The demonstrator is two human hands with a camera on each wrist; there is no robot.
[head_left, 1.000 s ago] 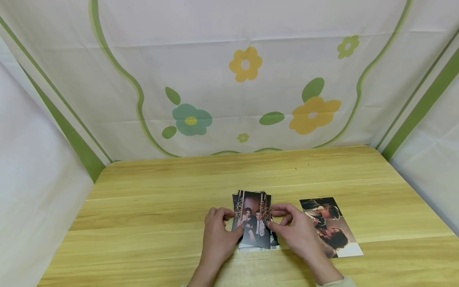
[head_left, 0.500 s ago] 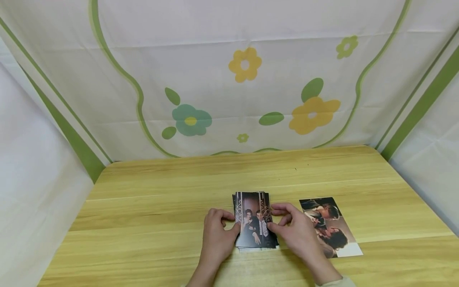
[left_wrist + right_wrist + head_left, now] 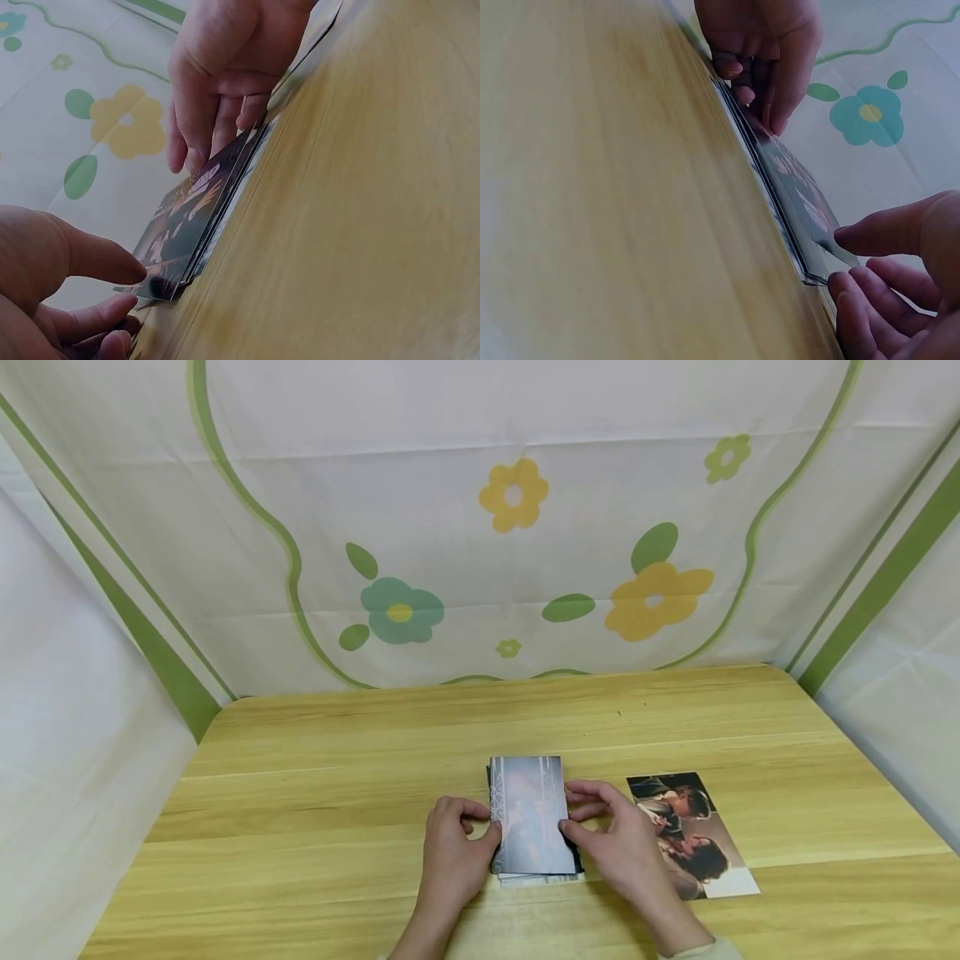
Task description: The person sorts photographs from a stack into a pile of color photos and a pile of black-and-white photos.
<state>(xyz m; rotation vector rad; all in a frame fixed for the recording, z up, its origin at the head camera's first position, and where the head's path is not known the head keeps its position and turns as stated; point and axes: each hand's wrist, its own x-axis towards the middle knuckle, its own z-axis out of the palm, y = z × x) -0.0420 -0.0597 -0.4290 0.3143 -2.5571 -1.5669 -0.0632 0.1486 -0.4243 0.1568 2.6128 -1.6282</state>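
A glossy photo (image 3: 531, 814) lies over a small stack of photos (image 3: 542, 881), whose edges peek out at the left and below. Its face is washed out by glare in the head view. My left hand (image 3: 457, 852) pinches its left edge, thumb on top and fingers at the side. At the opposite edge my right hand (image 3: 621, 843) pinches it the same way; in the right wrist view the right thumb (image 3: 889, 231) presses the photo's near corner, which stands slightly off the stack (image 3: 761, 184). From the left wrist view, the left thumb (image 3: 97, 259) overlaps the photo's corner.
To the right, a larger photo (image 3: 712, 835) of two people lies flat, partly behind my right wrist. The wooden table (image 3: 315, 827) runs back to a white cloth (image 3: 450, 543) with printed flowers; similar cloth hangs on both sides.
The top photo has turned from skewed to nearly straight over the stack and shifted slightly away from me. Its tilt changed, bringing glare onto it. Both hands stay at its edges.
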